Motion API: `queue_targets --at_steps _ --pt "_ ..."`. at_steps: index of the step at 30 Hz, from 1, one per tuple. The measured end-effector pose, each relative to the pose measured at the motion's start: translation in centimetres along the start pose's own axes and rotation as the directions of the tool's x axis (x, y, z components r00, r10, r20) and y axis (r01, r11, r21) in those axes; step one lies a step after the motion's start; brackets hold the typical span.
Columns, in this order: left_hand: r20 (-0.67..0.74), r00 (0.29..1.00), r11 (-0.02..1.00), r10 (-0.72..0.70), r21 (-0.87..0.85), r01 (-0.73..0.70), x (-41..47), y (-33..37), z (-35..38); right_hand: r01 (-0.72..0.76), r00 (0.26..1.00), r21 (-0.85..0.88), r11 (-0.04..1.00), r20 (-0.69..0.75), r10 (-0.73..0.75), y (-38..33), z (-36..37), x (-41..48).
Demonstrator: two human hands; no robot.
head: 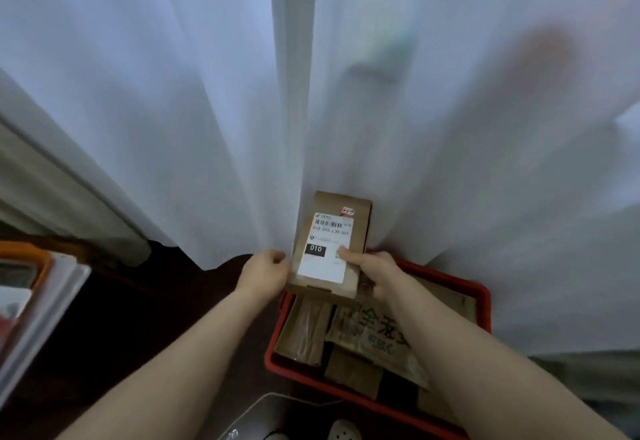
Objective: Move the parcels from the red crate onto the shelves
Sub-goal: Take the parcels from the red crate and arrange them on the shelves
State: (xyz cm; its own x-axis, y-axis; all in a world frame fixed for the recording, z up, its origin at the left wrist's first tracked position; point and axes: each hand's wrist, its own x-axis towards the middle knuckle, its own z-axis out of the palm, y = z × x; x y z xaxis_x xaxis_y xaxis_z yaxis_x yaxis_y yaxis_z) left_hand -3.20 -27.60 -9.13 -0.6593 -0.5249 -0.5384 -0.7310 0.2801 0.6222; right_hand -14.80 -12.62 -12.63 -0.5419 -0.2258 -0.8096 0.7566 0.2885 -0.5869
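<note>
A flat brown cardboard parcel (349, 207) with a white shipping label marked 010 is held up above the far left corner of the red crate (481, 296). My left hand (265, 270) grips its left edge. My right hand (375, 271) grips its right side, thumb on the label. Below, the crate holds several more brown parcels, among them a padded envelope (375, 339) with large printed characters and a taped box (304, 330). No shelves are in view.
A white sheer curtain (207, 110) hangs right behind the crate and fills most of the view. At the left edge stand an orange-framed object (24, 252) and a white-edged board (41, 318). The floor (138, 318) is dark. A grey tray edge (263, 405) and a white shoe (343, 431) show at the bottom.
</note>
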Motion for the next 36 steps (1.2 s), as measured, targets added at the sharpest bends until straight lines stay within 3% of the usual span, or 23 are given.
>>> queue_targets --at_steps 6,10,15,20,26,36 --pt "0.218 0.975 0.952 0.036 -0.305 0.033 -6.8 3.7 -0.7 0.127 0.992 0.021 0.992 -0.004 -0.127 0.8 -2.7 -11.2" --pt "0.389 0.91 0.946 0.146 -0.324 -0.013 -10.8 4.8 -1.4 0.264 0.961 0.09 0.96 -0.106 -0.255 3.0 -4.9 -17.6" --pt "0.503 0.811 0.946 0.3 -0.27 -0.182 -16.4 6.1 -1.9 0.398 0.896 0.129 0.908 -0.27 -0.353 7.2 -6.6 -25.5" --pt "0.625 0.654 0.904 0.425 -0.253 -0.346 -23.3 8.9 0.6 0.515 0.789 0.192 0.836 -0.486 -0.375 11.7 -10.1 -33.5" --pt "0.676 0.501 0.815 0.54 -0.271 -0.512 -32.5 11.3 5.2 0.636 0.635 0.162 0.754 -0.665 -0.393 17.1 -14.6 -42.6" --pt "0.793 0.236 0.717 0.562 -0.325 -0.617 -50.4 11.7 15.9 0.735 0.399 0.124 0.667 -0.874 -0.276 30.3 -23.5 -57.6"
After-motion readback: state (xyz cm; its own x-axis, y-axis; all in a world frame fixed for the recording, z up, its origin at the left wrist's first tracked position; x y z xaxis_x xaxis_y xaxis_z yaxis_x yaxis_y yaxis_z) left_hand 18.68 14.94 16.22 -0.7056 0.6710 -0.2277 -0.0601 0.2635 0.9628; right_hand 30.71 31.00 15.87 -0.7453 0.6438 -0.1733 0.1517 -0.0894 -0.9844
